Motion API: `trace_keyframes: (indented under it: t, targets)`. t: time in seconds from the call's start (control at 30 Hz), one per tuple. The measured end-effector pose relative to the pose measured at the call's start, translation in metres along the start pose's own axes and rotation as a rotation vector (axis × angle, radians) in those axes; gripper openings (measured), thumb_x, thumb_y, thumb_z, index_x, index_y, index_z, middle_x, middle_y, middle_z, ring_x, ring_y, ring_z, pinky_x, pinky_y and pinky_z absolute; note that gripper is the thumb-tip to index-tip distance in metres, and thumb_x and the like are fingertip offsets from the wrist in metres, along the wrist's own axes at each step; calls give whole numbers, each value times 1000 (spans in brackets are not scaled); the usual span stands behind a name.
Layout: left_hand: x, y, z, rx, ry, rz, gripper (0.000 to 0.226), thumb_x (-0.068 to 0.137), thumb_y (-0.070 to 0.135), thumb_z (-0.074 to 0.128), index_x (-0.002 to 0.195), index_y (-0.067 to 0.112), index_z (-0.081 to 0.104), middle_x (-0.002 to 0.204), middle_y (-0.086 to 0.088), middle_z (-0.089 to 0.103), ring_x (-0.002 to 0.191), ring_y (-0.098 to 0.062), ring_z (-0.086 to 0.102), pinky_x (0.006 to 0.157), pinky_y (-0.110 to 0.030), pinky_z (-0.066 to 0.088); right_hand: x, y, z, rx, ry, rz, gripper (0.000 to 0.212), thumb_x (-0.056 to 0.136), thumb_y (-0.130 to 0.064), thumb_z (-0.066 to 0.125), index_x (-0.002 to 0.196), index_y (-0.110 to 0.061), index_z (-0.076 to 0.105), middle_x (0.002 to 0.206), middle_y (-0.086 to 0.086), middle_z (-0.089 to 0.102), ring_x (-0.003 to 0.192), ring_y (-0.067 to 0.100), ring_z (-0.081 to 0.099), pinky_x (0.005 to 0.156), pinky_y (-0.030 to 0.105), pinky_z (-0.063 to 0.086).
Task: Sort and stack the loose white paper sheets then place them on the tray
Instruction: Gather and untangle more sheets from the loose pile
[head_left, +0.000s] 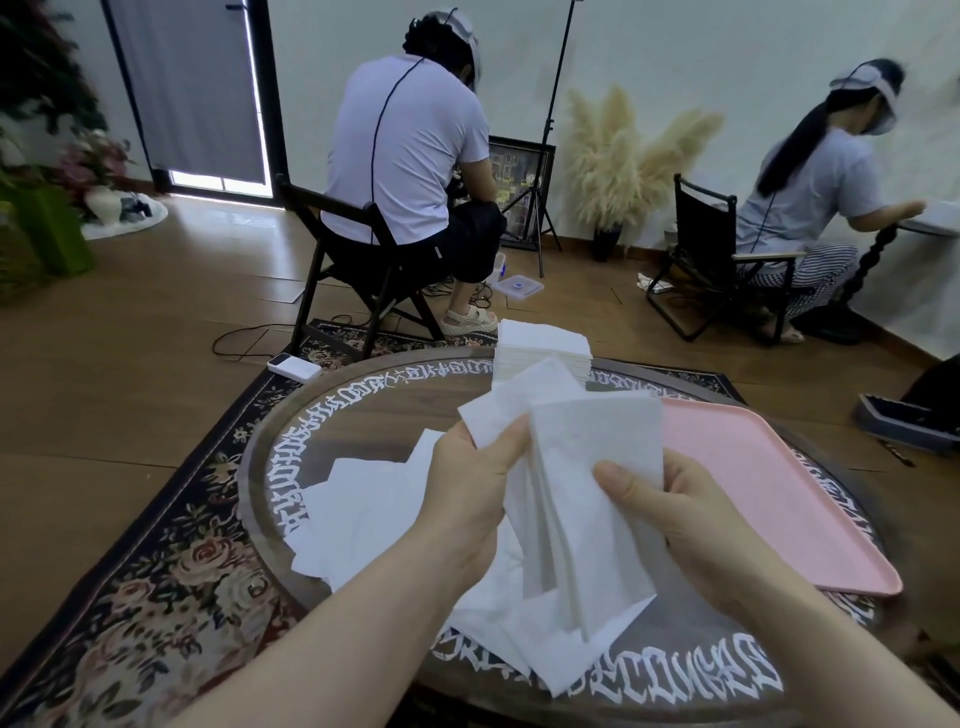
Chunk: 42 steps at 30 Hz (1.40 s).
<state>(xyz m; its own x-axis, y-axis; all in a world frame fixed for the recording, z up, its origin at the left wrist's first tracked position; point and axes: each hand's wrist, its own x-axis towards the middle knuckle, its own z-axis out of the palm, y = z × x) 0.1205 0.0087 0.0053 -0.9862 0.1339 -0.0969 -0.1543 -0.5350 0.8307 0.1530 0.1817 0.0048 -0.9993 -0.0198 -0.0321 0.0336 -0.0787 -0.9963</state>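
white paper sheets (587, 467), pale pink tray (769, 493), dark brown round table (291, 431) with white ornate lettering round its rim, black rug (171, 571) with pink and cream floral pattern, brown wood floor (156, 322)

Wood floor (130, 322), white walls (675, 47), floral rug (171, 561)

Your left hand (467, 499) and right hand (691, 514) pinch white sheets (582, 467) mid-frame, above loose sheets (363, 519); the pink tray (769, 493) sits right.
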Motion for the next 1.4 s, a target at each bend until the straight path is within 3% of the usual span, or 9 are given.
trace_keyframes:
  t: [0.2, 0.47, 0.77, 0.9, 0.97, 1.13, 1.2, 1.3, 1.4]
  targets:
    - [-3, 2, 3, -48, -44, 6, 23, 91, 12, 66, 113, 11, 67, 98, -3, 77, 85, -16, 74, 69, -27, 60, 2, 6, 3, -31, 54, -18, 39, 77, -24, 67, 112, -7, 68, 104, 10, 76, 92, 26, 73, 68, 29, 58]
    - [-4, 1, 4, -8, -42, 31, 16, 92, 11, 63, 107, 14, 69, 99, -3, 77, 91, -19, 73, 77, -31, 60, 1, 6, 6, -94, 115, -60, 49, 72, -36, 70, 114, -11, 67, 104, 7, 76, 95, 27, 73, 75, 35, 55]
    - [-5, 2, 5, -39, -72, 11, 18, 92, 14, 63, 110, 12, 69, 100, -5, 77, 89, -19, 73, 72, -30, 61, 0, 6, 7, -126, 122, -75, 47, 72, -38, 71, 112, -15, 68, 104, 5, 76, 95, 26, 72, 77, 38, 54]
    - [-10, 4, 5, -79, -140, 34, 41, 72, 28, 75, 109, 12, 68, 101, -6, 76, 89, -19, 74, 69, -27, 60, -1, 7, 7, -118, 121, -74, 46, 74, -37, 71, 114, -15, 68, 106, 4, 76, 98, 25, 72, 81, 39, 54]
    - [-10, 3, 5, -30, -131, 71, 47, 68, 20, 78, 112, 8, 67, 103, -9, 76, 93, -24, 73, 72, -30, 59, -2, 7, 9, -109, 117, -88, 47, 74, -35, 72, 116, -16, 67, 107, 3, 75, 99, 24, 72, 80, 37, 54]
    - [-6, 5, 3, -46, -89, 58, 29, 82, 3, 70, 110, 7, 68, 99, -9, 76, 85, -22, 74, 64, -28, 58, 0, -2, 10, 17, 158, -127, 66, 64, -23, 80, 125, -15, 56, 115, -1, 72, 103, 14, 70, 70, 22, 58]
    - [-6, 7, 3, -74, -106, 42, 31, 80, 6, 71, 111, 7, 67, 99, -8, 76, 84, -20, 74, 62, -27, 58, -1, -6, 11, 135, 123, -87, 53, 71, -16, 75, 121, -8, 60, 110, 6, 74, 94, 18, 73, 63, 23, 58]
    - [-7, 4, 4, -141, -125, 40, 42, 75, 18, 71, 115, 8, 66, 104, -9, 75, 87, -20, 73, 67, -28, 60, -3, -8, 14, 179, 210, -131, 25, 79, -10, 68, 104, -4, 68, 95, 7, 77, 75, 15, 73, 53, 21, 54]
    - [-11, -1, 6, -142, -145, 26, 22, 94, 14, 57, 115, 10, 64, 105, -8, 75, 92, -19, 72, 73, -31, 60, -3, -6, 15, 216, 310, -151, 11, 85, -8, 66, 96, -5, 67, 86, 4, 76, 67, 12, 70, 51, 21, 54]
